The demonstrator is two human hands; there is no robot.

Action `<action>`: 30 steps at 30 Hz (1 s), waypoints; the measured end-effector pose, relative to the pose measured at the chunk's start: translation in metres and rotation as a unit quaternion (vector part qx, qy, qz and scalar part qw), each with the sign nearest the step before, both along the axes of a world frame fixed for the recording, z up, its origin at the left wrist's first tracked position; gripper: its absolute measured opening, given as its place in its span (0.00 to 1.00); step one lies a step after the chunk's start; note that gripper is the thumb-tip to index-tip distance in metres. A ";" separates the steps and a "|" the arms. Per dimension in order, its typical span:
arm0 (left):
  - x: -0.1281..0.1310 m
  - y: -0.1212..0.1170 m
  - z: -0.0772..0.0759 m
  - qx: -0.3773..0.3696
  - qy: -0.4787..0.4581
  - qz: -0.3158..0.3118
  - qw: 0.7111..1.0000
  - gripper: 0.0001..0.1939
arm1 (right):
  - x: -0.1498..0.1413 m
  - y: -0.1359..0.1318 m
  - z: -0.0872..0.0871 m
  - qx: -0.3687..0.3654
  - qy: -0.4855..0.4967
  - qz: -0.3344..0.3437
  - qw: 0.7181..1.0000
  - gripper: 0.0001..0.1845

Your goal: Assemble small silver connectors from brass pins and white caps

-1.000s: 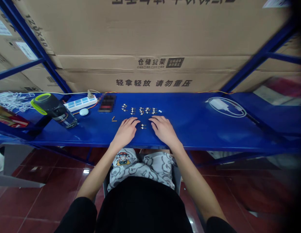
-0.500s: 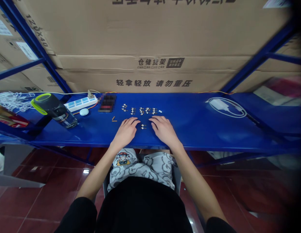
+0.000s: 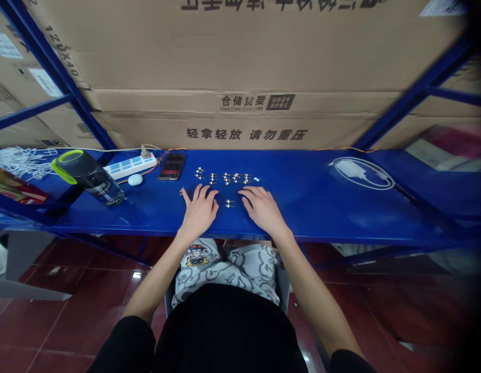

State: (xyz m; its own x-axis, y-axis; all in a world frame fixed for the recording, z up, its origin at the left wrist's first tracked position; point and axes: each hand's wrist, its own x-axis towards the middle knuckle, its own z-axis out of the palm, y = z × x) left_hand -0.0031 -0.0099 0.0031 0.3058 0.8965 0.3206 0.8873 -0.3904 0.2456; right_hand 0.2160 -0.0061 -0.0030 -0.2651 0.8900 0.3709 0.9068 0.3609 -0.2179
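My left hand [image 3: 199,211] rests on the blue shelf top [image 3: 333,212] with its fingers spread and nothing visible in it. Its outermost finger reaches beside a small brown piece [image 3: 181,192], and I cannot tell whether they touch. My right hand [image 3: 263,210] lies with fingers stretched out and slightly bent, holding nothing that I can see. Between the hands are two small white parts with thin brass-coloured pins [image 3: 230,202]. Several more such pinned parts [image 3: 227,178] stand in short groups beyond my fingertips, with a tiny white bit [image 3: 256,179] at their right end.
To the left are a dark bottle with a lime-green handle [image 3: 90,176], a white power strip [image 3: 131,165], a white rounded object [image 3: 135,180] and a phone [image 3: 173,168]. A charger with coiled white cable [image 3: 360,171] lies right. Cardboard boxes [image 3: 166,67] form the back.
My left hand has spread its fingers, the outermost one reaching left to the brown pieces and partly covering them. My right hand has stayed in place.
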 end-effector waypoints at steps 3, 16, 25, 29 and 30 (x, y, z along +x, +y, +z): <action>0.000 0.001 -0.001 -0.004 0.002 0.006 1.000 0.18 | 0.000 0.000 0.000 -0.001 0.002 0.001 1.000 0.19; -0.005 0.009 -0.007 -0.029 -0.087 -0.121 0.988 0.23 | 0.014 0.005 0.008 0.017 0.092 -0.111 0.989 0.22; -0.012 0.009 0.004 -0.024 -0.223 -0.161 0.961 0.32 | 0.023 0.013 0.001 -0.056 -0.019 -0.121 0.991 0.31; -0.020 0.015 0.006 0.013 -0.211 -0.098 0.973 0.26 | 0.023 0.008 0.002 -0.039 -0.001 -0.134 0.990 0.28; -0.024 0.017 0.006 0.023 -0.193 -0.080 0.978 0.26 | 0.023 0.007 0.002 -0.031 0.005 -0.133 0.991 0.28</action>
State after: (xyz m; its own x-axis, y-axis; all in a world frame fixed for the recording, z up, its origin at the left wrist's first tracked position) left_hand -0.0270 0.0070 0.0088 0.2897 0.8291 0.4783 0.6587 -0.5352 0.5288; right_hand 0.2394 0.0004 -0.0009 -0.0156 0.9488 0.3156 0.9656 0.0962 -0.2415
